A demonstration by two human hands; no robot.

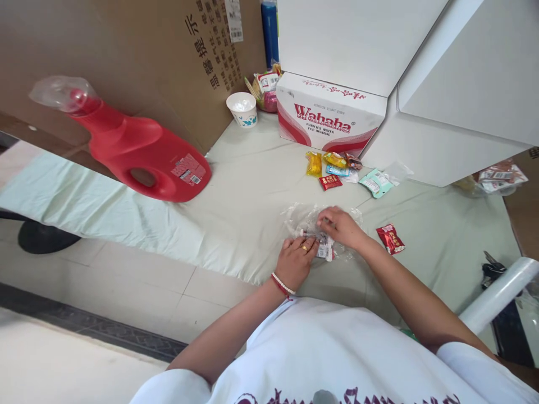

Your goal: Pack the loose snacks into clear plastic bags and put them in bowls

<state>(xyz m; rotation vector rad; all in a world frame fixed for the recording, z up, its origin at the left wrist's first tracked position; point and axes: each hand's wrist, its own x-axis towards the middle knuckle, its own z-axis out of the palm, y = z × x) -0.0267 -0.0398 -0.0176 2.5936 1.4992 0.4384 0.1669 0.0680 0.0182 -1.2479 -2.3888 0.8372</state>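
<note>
Where a clear bag [291,220] stretches sideways, left hand [295,260] flat atop, right hand [342,228] curled, its grip unclear

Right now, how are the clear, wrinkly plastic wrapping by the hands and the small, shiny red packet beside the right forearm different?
Look: the clear plastic wrapping is see-through, but the red packet isn't.
Size: the wrapping spreads wider than the packet.
Place: the left hand and right hand are at the wrapping, while the packet lies apart from both hands.
Both rest on the pale green cloth.
</note>
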